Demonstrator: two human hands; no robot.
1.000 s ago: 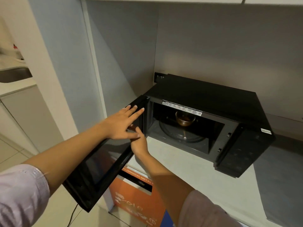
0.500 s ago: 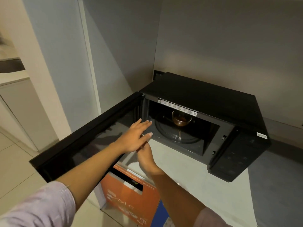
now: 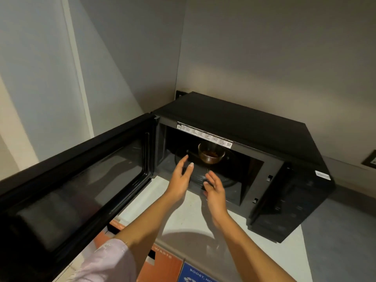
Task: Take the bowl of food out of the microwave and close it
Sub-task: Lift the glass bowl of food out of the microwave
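A black microwave (image 3: 240, 121) stands on a pale counter, its door (image 3: 77, 180) swung wide to the left. Inside, a small glass bowl (image 3: 211, 154) with brown food sits on the round turntable (image 3: 225, 181). My left hand (image 3: 181, 178) is at the cavity mouth, fingers spread, just left of and in front of the bowl. My right hand (image 3: 213, 190) is a little lower and to the right, fingers apart, also short of the bowl. Neither hand touches the bowl or holds anything.
The counter (image 3: 189, 222) runs in front of the microwave; grey walls close in behind and to the left. Below the counter edge are an orange bin lid (image 3: 162, 263) and a blue one (image 3: 195, 273). A wall socket (image 3: 370, 159) sits at the far right.
The door has swung fully open to the left. Both hands have left the door and moved forward to the cavity mouth, toward the bowl. The view has come closer.
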